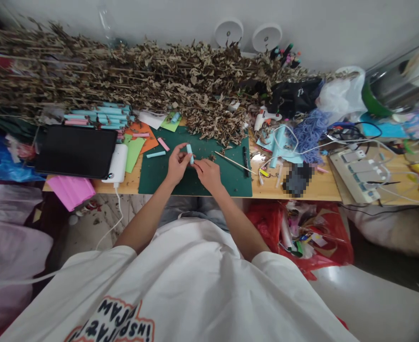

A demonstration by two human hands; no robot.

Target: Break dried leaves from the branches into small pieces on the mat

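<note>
Stalks (pixel 124 76), dried and leafy, run along the back edge of the table (pixel 323 190), with a green mat (pixel 152 178) at the middle of its front edge. Toward the left corner lie a tablet (pixel 76 151) and, behind its right side, a pile (pixel 111 114) of mostly blue rolls, which looks like work already done. A pink sheet (pixel 70 190) overhangs the front edge near that corner; it and a green sheet (pixel 134 152) left of the mat lie unrolled. Over the mat, the person's left hand (pixel 178 166) pinches a small blue tube (pixel 190 151) upright; the right hand (pixel 209 175) has its fingers bent at the tube's lower end, though whether they grip cannot be told. The tube appears already rolled; how much finishing it lacks is unclear. A thin stick (pixel 232 161) crosses the mat's right side.
</note>
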